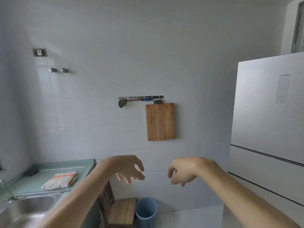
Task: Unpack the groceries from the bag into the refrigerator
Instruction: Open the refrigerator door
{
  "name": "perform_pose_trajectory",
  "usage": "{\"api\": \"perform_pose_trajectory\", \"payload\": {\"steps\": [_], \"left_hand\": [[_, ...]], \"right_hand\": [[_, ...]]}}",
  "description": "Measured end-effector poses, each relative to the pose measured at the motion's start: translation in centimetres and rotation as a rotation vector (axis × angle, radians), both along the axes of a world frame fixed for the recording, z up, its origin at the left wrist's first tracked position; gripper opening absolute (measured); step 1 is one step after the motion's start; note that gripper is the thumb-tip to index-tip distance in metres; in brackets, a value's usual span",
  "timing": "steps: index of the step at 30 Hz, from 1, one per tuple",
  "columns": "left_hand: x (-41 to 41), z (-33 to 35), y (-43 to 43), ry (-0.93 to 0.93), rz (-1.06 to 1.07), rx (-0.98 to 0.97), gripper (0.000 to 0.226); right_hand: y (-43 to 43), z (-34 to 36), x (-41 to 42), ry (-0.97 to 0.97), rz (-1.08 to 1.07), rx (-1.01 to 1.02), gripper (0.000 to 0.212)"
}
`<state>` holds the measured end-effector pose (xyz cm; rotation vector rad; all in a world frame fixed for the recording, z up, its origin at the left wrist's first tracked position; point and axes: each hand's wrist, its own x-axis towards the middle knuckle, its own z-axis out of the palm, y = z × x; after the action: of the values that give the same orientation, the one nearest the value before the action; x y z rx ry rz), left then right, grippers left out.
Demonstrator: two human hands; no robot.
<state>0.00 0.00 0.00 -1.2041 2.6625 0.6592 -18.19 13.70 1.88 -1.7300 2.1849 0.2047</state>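
Note:
A tall white refrigerator [269,116] stands at the right with all its doors closed. Both my arms are raised in front of me before the tiled wall. My left hand [130,168] hangs with fingers apart and pointing down, holding nothing. My right hand [184,171] hangs the same way, loosely curled and empty, well to the left of the refrigerator. No grocery bag is in view.
A steel sink [28,209] and green counter [49,175] with a folded cloth [60,180] are at lower left. A small wooden chair [118,209] and a blue bin [146,211] stand on the floor below my hands. A cutting board [160,121] hangs on the wall.

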Motion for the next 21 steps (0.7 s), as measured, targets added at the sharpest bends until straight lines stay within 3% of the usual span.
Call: {"api": "perform_pose_trajectory", "payload": {"steps": [11,21], "left_hand": [[-5.7,1.4,-10.5,0.014,-0.192,0.054,0.047],[-14.5,1.1,-16.7,-0.031,-0.39,0.054,0.052]], "right_hand": [[-10.2,0.4,-4.6,-0.017,-0.172,-0.012,0.035],[-13.2,0.7,-10.5,0.0,-0.359,0.03,0.035]]}}
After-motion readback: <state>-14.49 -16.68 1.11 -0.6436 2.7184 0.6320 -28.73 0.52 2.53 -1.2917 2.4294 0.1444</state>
